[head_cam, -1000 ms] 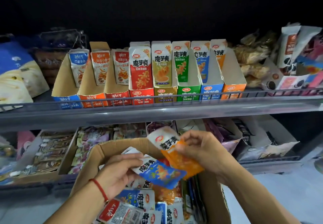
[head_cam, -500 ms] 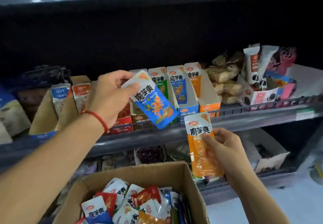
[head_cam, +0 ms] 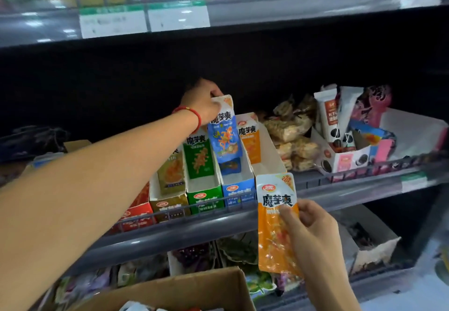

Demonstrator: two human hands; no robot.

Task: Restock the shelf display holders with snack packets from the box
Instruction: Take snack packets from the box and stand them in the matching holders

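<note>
Fingers (head_cam: 215, 94) of the left hand (head_cam: 202, 105) are pinching the blue packet (head_cam: 224, 135) by its top, lowering it into the blue holder (head_cam: 237, 186). Right hand (head_cam: 308, 233) is clamping the orange packet (head_cam: 275, 223) near the shelf rail (head_cam: 340, 179); next, it likely needs sliding into the orange holder (head_cam: 267, 150), right of blue. Counted: two packets in hand, five holders visible, one box (head_cam: 194, 289) near.
</note>
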